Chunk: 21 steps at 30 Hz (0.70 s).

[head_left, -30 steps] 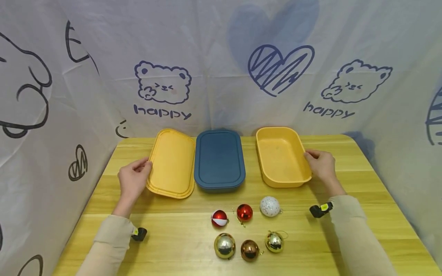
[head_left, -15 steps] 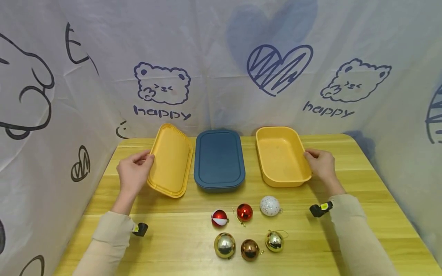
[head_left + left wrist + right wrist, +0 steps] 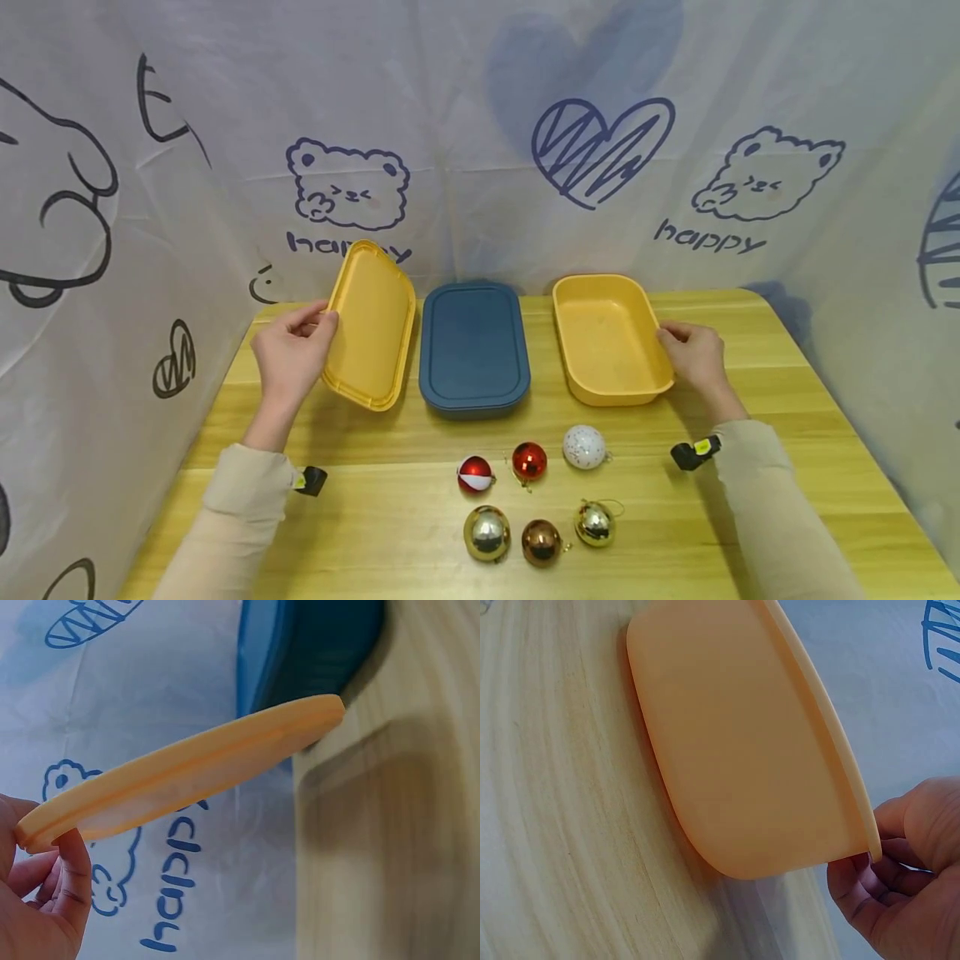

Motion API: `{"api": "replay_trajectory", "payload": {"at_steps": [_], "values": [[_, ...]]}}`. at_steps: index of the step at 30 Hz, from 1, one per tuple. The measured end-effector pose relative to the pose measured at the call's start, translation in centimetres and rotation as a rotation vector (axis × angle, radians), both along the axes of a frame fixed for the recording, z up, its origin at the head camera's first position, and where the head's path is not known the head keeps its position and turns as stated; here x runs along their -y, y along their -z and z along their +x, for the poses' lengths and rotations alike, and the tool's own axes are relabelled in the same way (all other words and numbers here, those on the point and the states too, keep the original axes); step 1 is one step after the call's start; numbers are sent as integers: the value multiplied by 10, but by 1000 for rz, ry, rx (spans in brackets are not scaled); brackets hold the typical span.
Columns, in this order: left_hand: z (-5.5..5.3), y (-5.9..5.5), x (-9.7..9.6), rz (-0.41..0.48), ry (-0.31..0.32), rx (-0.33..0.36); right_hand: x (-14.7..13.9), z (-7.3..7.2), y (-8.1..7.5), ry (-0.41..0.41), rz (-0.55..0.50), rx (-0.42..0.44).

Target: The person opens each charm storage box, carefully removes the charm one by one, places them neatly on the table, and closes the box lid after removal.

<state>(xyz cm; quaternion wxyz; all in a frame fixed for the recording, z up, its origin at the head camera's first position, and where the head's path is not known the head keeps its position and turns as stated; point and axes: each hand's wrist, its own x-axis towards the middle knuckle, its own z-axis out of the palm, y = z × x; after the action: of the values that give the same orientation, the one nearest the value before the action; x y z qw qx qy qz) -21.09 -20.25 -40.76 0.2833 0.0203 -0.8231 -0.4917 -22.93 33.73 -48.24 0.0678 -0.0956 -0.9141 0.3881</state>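
My left hand [image 3: 294, 354] pinches the left edge of a yellow lid [image 3: 372, 327], thumb on one face and fingers on the other. The lid is tilted, its left side high; in the left wrist view the lid [image 3: 187, 769] hangs above the wood, casting a shadow. On the right, my right hand [image 3: 693, 358] pinches the rim of a yellow box [image 3: 611, 342] that stands upright without a lid. Seen by the right wrist, thumb and fingers of the hand [image 3: 907, 877] clasp the box's rim at a corner, and the box [image 3: 742, 742] sits on the wood.
Between lid and yellow box stands a blue box with its lid on [image 3: 475, 350]. Several bauble ornaments lie in front: red-and-white [image 3: 475, 473], red [image 3: 529, 462], white speckled [image 3: 584, 447], gold [image 3: 487, 533], brown [image 3: 542, 542] and a smaller gold one [image 3: 595, 524]. A printed curtain [image 3: 480, 167] backs the table.
My left hand has lifted the yellow lid and tipped it further, so it has moved up and away from the blue box. The right hand and yellow box have stayed put.
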Motion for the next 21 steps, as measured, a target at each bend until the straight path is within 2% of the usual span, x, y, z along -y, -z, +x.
{"api": "replay_trajectory", "payload": {"at_steps": [6,11,21], "values": [[-5,-11,-3,-5,7,-52,1,-1,0,4,7,-7],[-4,-23,-9,26,40,-84,0,-2,2,-4,5,-5],[-8,-47,-36,60,111,-103,-1,-1,3,0,-3,0]]}}
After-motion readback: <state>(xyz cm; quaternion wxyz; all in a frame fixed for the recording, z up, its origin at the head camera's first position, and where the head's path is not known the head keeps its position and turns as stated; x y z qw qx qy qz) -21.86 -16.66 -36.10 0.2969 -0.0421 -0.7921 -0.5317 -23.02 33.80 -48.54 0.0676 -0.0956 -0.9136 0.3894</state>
